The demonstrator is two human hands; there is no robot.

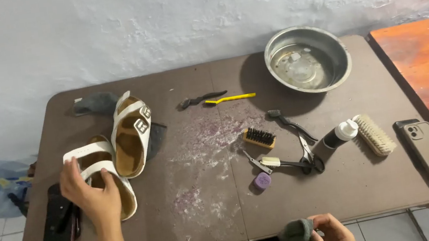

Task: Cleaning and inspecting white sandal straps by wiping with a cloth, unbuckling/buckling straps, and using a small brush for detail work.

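Head view: my left hand (90,193), fingers spread, rests on the near sandal (102,175) at lower left of the frame. My right hand (335,234) pinches a grey cloth (296,237) at the bottom edge. Better to hold the sandal firmly so it won't slide.

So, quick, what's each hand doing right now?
Left hand: fingers spread, resting on the white sandal, not closed around it.
Right hand: closed, pinching a grey cloth.

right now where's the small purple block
In the head view, the small purple block lies on the brown table, right of centre near the front edge, just below the scissors and the white-handled tool.
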